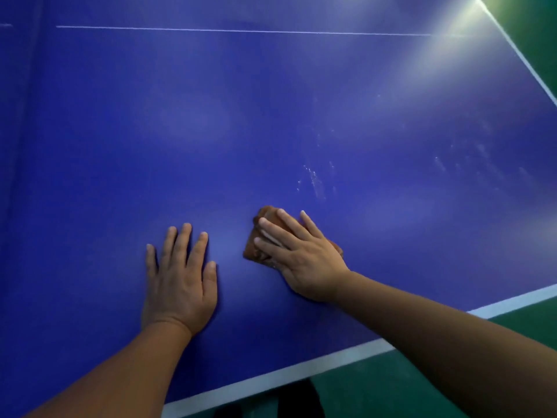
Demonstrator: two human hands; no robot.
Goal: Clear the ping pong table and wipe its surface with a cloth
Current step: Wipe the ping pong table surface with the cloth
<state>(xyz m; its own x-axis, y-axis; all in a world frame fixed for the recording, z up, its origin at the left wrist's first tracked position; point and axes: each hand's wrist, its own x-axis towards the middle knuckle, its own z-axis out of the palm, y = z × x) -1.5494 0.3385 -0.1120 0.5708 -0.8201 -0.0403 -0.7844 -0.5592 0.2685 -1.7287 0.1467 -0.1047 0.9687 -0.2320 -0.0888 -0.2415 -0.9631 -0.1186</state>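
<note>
Near the white-edged front border of the blue ping pong table (271, 116): right hand (301, 254) flat, fingers straight, pressing a folded brown cloth (256, 245) to the surface. Left hand (180, 285) spread flat, bracing alongside. Wiping step, judging by this. Next: sweeping toward the whitish smudges (313, 179) just beyond.

The flat blue table (271, 116) carries white edge lines; under the right fingers (283, 227) lies a crumpled rust-brown cloth (256, 248).

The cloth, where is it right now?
In the head view, the brown cloth lies on the blue table under the right hand, beside the flat left hand.
</note>
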